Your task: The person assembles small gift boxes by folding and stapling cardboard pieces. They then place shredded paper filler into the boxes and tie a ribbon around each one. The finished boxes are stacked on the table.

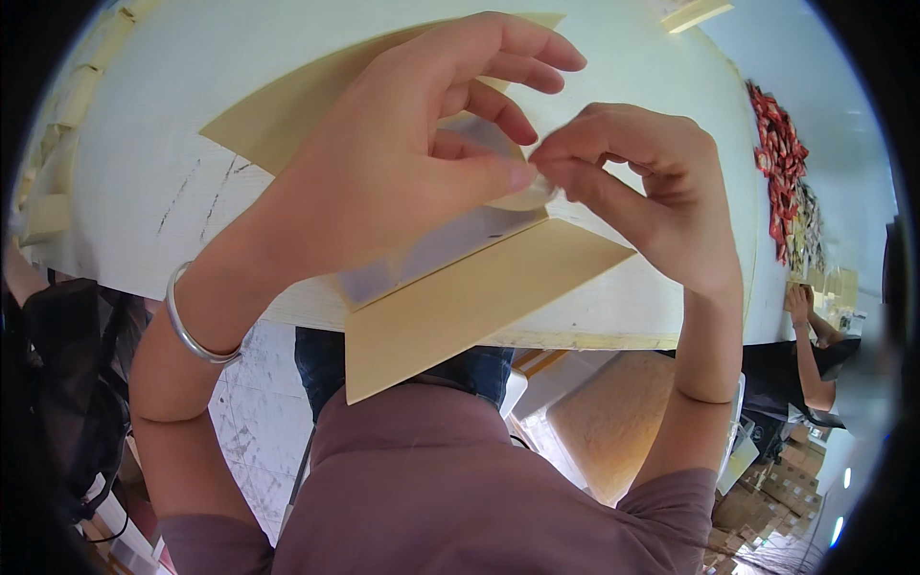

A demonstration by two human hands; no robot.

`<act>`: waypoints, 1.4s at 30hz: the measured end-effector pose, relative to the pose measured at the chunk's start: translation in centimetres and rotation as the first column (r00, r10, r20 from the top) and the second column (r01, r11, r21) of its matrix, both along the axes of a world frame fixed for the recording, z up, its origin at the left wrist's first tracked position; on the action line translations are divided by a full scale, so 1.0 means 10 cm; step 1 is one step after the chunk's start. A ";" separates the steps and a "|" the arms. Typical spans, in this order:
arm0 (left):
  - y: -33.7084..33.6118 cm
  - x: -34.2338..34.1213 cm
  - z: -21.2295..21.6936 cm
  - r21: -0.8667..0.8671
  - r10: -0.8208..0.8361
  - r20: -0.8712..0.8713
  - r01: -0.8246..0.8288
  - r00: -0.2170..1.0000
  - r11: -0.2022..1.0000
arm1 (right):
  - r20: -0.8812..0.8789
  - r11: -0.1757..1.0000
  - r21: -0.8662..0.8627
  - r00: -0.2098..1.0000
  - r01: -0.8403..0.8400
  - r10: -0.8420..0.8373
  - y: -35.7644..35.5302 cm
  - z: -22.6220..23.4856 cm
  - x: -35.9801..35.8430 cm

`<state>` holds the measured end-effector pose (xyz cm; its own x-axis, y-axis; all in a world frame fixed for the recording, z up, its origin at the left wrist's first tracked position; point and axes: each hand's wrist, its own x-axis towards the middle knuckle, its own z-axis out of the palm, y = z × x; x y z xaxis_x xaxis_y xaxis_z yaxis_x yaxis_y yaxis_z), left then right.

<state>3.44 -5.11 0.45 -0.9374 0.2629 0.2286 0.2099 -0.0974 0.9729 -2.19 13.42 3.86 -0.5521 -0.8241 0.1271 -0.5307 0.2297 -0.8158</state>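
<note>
A tan folded card (479, 297) with a lavender inner face lies at the centre of the frame, its lower flap reaching past the edge of the white table (125, 211). Above it, the right hand (642, 177) presses thumb and forefinger together beside a pale curved piece (527, 198); what is between them, one cannot tell. The left hand (412, 144) has its outer fingers parted and bent; whether its thumb pinches something is hidden. At right, red packets (781, 168) are heaped.

The white worktable (125, 201), heaped red items (781, 163), stacked boxes (781, 484) and co-worker's arm (811, 372) suggest a workshop.
</note>
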 end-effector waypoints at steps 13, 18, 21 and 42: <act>-0.07 -0.07 0.20 -0.120 0.155 0.036 -0.149 0.987 0.982 | 0.130 0.883 -0.390 0.965 0.261 -0.228 -0.03 0.10 -0.03; -0.14 -0.03 -0.04 -0.498 0.013 -0.363 -0.206 0.932 0.842 | 0.095 0.770 -0.482 0.899 0.417 -0.428 0.30 -0.12 0.15; -0.13 -0.12 -0.27 -0.689 -0.204 -0.554 -0.307 0.807 0.657 | 0.055 0.758 -0.410 0.843 0.507 -0.535 0.47 -0.48 0.41; -0.04 -0.17 -0.62 -0.775 -0.281 -0.313 -0.073 0.907 0.628 | -0.122 0.801 -0.244 0.802 0.546 -0.584 0.27 -0.83 0.78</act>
